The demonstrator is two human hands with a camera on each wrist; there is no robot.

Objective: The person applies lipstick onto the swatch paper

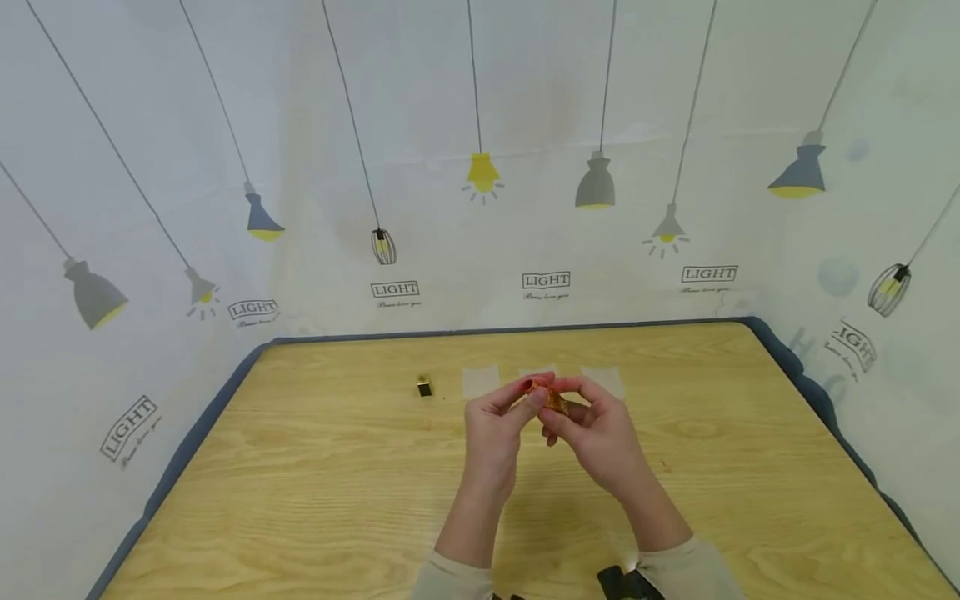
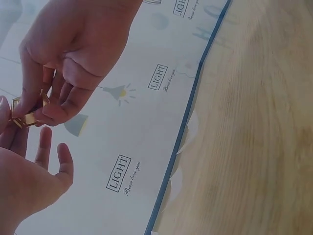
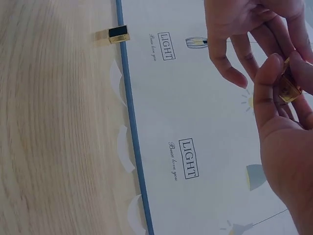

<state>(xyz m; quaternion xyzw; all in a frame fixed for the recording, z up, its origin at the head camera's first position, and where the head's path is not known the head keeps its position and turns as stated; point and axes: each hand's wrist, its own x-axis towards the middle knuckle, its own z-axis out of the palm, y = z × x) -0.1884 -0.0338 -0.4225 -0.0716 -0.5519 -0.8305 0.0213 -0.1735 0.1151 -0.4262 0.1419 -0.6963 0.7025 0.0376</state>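
Both hands meet over the far middle of the table. Between them is a small gold, square-sided lipstick tube [image 1: 555, 402] with a red tip, largely covered by fingers. My left hand [image 1: 491, 425] pinches its red end between thumb and fingers. From the other side, my right hand [image 1: 607, 437] grips the gold part with thumb and fingertips. Gold square edges of the tube [image 3: 289, 90] show between the fingers in the right wrist view. Red smears mark some fingertips. To the left of the hands, a small black-and-gold cap [image 1: 424, 387] stands on the table.
Three white paper pieces lie near the table's back edge, among them a left one [image 1: 480, 381] and a right one [image 1: 602, 382]. A small red smear [image 1: 664, 466] marks the wooden table [image 1: 337, 475]. Lamp-patterned white cloth [image 1: 435, 92] rises around it.
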